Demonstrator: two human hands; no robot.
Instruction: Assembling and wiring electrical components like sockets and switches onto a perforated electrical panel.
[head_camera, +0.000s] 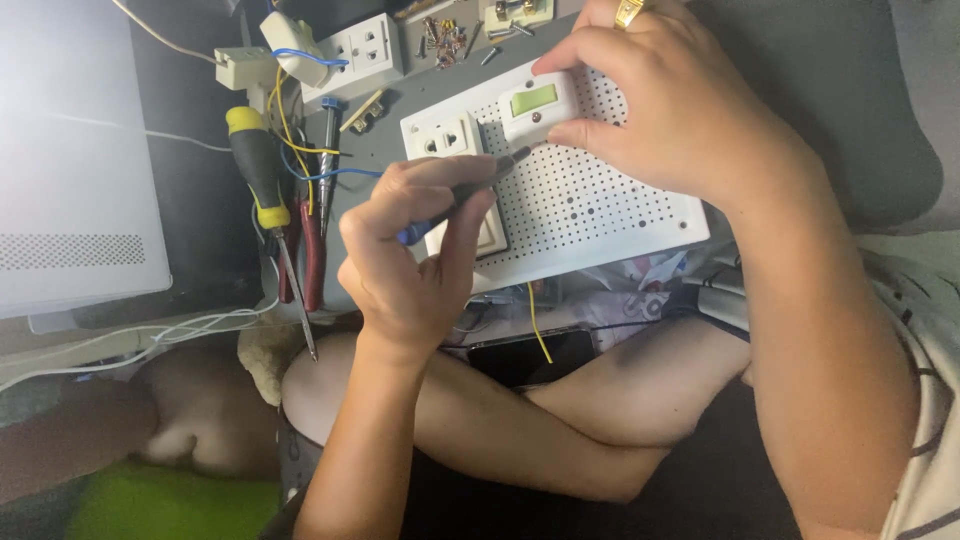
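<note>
— Left hand (405, 265), what is it doing?
— It is closed around a small screwdriver (462, 195) with a blue end, fingers curled on the shaft, and the dark tip lies against the lower left corner of a little white meter module (537, 106) with a pale green display

— And the right hand (655, 105)?
— It grips that module from above: thumb on the lower edge, fingers over the top, pressing it onto a white perforated board (600, 205). A gold ring shows on one finger

— Where does the board sit?
— Tilted across the person's lap, above the crossed legs. A white socket (448, 138) is mounted on it just left of the module, with a switch plate below that, partly hidden by the left hand

— Anything else nearby?
— A yellow-and-black screwdriver (262, 185) and red-handled pliers (312, 250) lie to the left, beside yellow and blue wires. A dark phone (530, 355) rests under the board's lower edge, and loose screws (445, 40) lie near the top
</note>
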